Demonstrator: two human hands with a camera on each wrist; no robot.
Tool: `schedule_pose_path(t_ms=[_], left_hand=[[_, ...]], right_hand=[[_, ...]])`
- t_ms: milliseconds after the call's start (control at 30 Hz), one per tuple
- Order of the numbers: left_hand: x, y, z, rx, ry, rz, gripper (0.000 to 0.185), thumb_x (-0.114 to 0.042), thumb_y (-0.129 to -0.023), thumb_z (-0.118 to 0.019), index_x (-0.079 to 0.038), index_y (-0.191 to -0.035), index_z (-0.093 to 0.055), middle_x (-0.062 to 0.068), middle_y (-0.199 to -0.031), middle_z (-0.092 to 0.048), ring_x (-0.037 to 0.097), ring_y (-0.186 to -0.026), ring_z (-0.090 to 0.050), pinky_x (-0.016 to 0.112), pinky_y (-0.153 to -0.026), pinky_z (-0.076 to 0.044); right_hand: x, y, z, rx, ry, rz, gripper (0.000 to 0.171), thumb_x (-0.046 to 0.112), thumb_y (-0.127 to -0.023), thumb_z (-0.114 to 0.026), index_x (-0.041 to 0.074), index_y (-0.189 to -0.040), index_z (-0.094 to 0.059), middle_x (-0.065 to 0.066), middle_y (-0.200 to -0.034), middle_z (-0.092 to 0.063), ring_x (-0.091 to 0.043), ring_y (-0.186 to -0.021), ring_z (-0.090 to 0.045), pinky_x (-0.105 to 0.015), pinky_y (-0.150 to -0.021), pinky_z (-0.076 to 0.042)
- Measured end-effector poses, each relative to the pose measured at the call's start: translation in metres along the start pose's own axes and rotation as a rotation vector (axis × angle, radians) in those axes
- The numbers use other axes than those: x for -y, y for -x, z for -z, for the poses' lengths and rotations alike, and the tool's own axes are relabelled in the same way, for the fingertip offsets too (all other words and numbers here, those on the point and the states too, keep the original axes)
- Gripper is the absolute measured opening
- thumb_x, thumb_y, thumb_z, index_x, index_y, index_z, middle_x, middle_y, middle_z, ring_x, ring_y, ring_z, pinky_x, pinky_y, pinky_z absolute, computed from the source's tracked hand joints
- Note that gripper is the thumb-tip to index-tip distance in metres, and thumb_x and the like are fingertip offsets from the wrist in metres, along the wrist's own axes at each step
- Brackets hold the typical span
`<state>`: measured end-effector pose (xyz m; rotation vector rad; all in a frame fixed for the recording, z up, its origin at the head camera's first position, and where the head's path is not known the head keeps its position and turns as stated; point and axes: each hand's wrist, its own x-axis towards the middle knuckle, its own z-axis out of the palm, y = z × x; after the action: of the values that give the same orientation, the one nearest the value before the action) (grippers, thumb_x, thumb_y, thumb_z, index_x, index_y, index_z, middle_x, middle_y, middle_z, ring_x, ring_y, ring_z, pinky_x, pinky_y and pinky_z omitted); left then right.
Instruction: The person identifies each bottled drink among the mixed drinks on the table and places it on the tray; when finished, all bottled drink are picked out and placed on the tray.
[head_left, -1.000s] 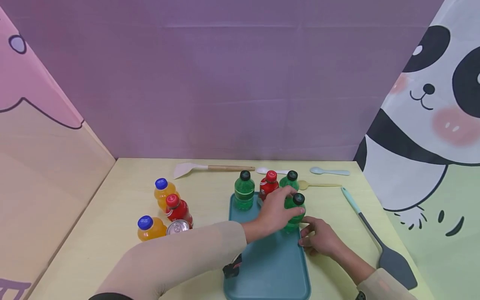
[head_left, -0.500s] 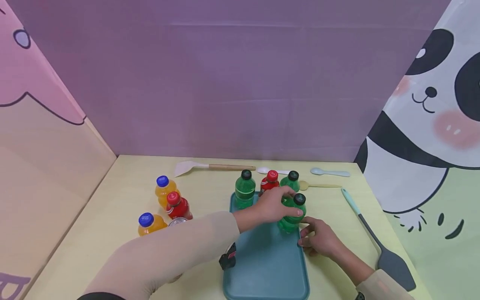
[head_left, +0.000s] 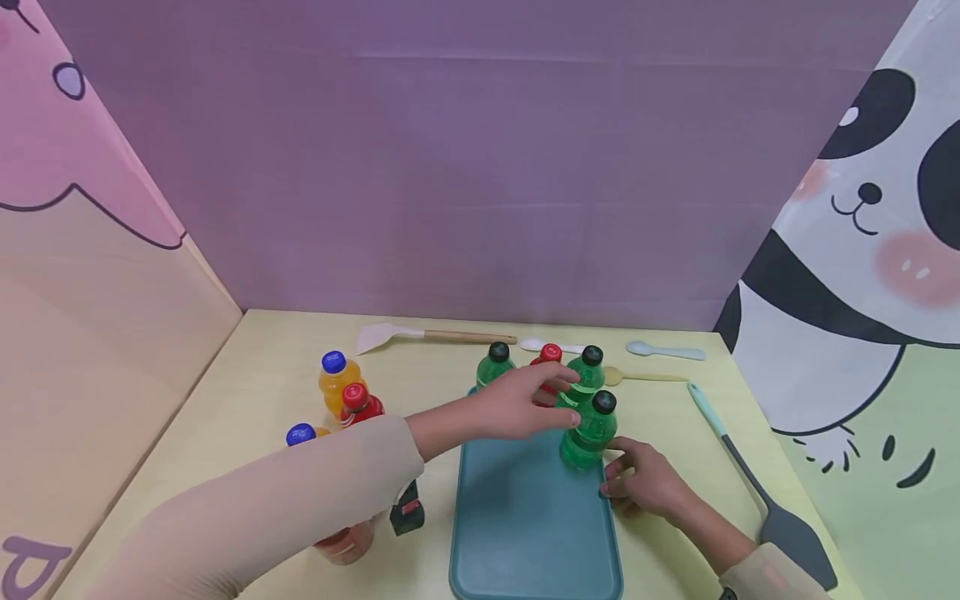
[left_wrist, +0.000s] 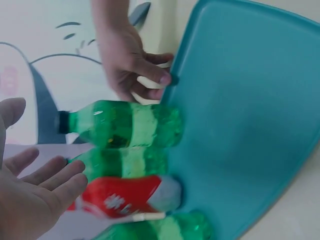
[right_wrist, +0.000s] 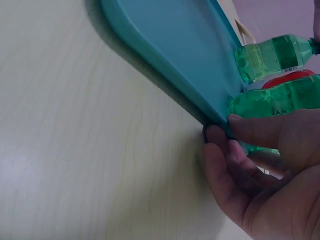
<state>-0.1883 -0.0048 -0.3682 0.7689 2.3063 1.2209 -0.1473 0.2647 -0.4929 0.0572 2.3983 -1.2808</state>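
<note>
A blue-green tray (head_left: pixel 536 533) lies on the table with bottles standing at its far end. My left hand (head_left: pixel 517 404) hovers over that end, fingers spread and holding nothing, its thumb overlapping the nearest green bottle (head_left: pixel 588 442) in the head view. In the left wrist view, this palm (left_wrist: pixel 35 200) is apart from the bottles. Behind stand another green bottle (head_left: pixel 588 379), a red bottle (head_left: pixel 551 353) and a third green bottle (head_left: pixel 495 364), partly hidden by my left hand. My right hand (head_left: pixel 648 482) pinches the tray's right rim, thumb on top (right_wrist: pixel 250 131).
Orange bottles with blue caps (head_left: pixel 337 383) and a red bottle (head_left: pixel 362 407) stand left, partly behind my left sleeve. A spatula (head_left: pixel 382 335), a light blue spoon (head_left: pixel 663 350) and a yellow spoon (head_left: pixel 645 377) lie at the back. A grey turner (head_left: pixel 795 542) lies right.
My left hand has let go of the nearest green bottle and moved left, its fingers opening. That bottle stands slightly further back on the tray. My right hand stays at the rim.
</note>
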Motion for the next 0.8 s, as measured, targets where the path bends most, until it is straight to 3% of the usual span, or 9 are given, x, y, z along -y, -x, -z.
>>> schedule_pose_path(t_ms=[167, 367, 567, 800], left_hand=[[-0.004, 0.033, 0.03, -0.027, 0.05, -0.043, 0.053, -0.033, -0.099, -0.069, -0.017, -0.147, -0.051, 0.001, -0.141, -0.058, 0.025, -0.126, -0.062, 0.039, -0.101, -0.055], [-0.005, 0.079, 0.066, -0.124, 0.107, -0.037, 0.053, -0.031, -0.1, -0.068, -0.019, -0.148, -0.049, 0.001, -0.144, -0.057, 0.025, -0.132, -0.058, 0.044, -0.104, -0.054], [0.008, 0.125, 0.09, -0.244, 0.052, 0.002, 0.05, -0.036, -0.1, -0.067, -0.022, -0.146, -0.05, 0.002, -0.144, -0.057, 0.029, -0.134, -0.057, 0.045, -0.101, -0.056], [0.033, 0.169, 0.115, -0.395, -0.1, -0.012, 0.046, -0.027, -0.101, -0.067, -0.014, -0.142, -0.052, 0.006, -0.142, -0.059, 0.029, -0.131, -0.058, 0.051, -0.108, -0.048]], right_hand=[[-0.005, -0.001, 0.003, 0.042, -0.014, 0.047, 0.069, 0.002, -0.083, -0.08, -0.002, -0.144, -0.048, -0.011, -0.095, -0.065, -0.024, -0.071, -0.07, -0.041, -0.055, -0.059], [-0.004, 0.006, 0.007, 0.071, -0.045, 0.067, 0.069, 0.002, -0.084, -0.078, -0.005, -0.145, -0.047, -0.013, -0.097, -0.065, -0.024, -0.073, -0.07, -0.043, -0.056, -0.06], [-0.007, 0.011, 0.006, 0.078, -0.062, 0.053, 0.068, 0.003, -0.084, -0.078, -0.007, -0.144, -0.047, -0.013, -0.097, -0.065, -0.024, -0.073, -0.069, -0.043, -0.057, -0.06], [-0.014, 0.014, 0.003, 0.103, -0.098, 0.056, 0.071, 0.005, -0.085, -0.079, -0.007, -0.146, -0.046, -0.014, -0.1, -0.065, -0.025, -0.074, -0.069, -0.044, -0.057, -0.06]])
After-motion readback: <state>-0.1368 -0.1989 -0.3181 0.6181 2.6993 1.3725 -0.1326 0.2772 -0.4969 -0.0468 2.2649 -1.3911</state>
